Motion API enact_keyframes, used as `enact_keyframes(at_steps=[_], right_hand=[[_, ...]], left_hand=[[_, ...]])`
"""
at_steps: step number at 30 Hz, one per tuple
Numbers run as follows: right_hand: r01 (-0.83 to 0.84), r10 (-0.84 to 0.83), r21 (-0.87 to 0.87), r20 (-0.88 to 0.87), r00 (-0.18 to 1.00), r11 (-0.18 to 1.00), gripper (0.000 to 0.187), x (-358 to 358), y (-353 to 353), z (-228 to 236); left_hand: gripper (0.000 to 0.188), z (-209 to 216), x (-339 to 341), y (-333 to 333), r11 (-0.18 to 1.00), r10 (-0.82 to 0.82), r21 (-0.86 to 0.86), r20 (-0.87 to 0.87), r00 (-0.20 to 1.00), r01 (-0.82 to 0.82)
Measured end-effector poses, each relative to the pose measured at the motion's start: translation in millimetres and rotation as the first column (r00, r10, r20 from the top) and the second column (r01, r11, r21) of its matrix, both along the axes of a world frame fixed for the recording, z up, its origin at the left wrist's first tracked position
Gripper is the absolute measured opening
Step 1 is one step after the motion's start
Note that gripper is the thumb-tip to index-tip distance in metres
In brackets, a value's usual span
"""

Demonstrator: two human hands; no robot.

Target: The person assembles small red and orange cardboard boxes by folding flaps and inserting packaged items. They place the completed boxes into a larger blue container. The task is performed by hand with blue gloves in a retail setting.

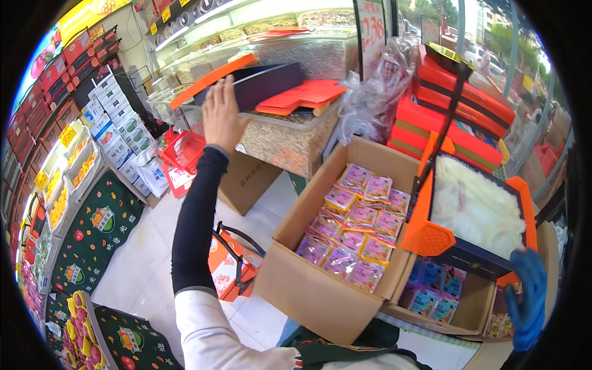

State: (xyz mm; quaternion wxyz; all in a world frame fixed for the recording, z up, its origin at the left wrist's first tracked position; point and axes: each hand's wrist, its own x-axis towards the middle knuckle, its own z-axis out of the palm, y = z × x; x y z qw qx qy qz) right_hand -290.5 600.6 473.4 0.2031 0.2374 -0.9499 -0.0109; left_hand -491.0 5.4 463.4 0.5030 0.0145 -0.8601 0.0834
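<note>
Left hand at the dark box (274, 79), gloved right hand (526, 302) by the lined box (475, 256).
The dark box lies on the left part of the grain bin (280, 145), just right of the left hand's (222, 117) fingers, its long axis slanting up and rightward; those fingers are straight and grasp nothing visible. The lined box sits above the right carton's (444, 322) far edge, its near right corner beside the gloved fingers, which are loosely bent; whether they touch it cannot be told.
</note>
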Motion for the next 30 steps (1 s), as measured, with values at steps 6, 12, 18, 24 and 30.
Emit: enact_keyframes(at_steps=[6,12,18,24,30], right_hand=[[-0.261,0.266,0.248,0.015,0.964,0.933,0.052,-42.4,-125.7,20.3],[-0.696,0.718,0.175,-0.168,0.675,0.696,0.085,-208.9,-358.7,25.1],[-0.39,0.418,0.171,-0.522,0.744,0.905,0.092,-322.6,-578.0,-22.0],[-0.283,0.304,0.13,-0.588,0.75,0.95,0.066,-342.6,-618.8,-11.0],[-0.303,0.443,0.398,-0.328,0.834,0.866,0.096,-340.6,-557.0,79.3]], left_hand=[[0.122,-19.6,-52.9,-94.4,0.985,0.168,-0.005,0.283,0.944,-0.174],[0.106,-38.1,-82.1,-114.1,0.979,-0.052,0.204,0.134,0.99,0.023],[0.104,-31.2,-92.9,-136.0,0.923,-0.373,0.131,0.082,0.924,0.361],[0.1,-25.2,-90.5,-212.6,0.908,-0.134,0.403,0.019,0.991,0.115],[0.103,-5.8,-116.3,-247.6,0.857,-0.152,0.51,0.124,0.981,0.068]])
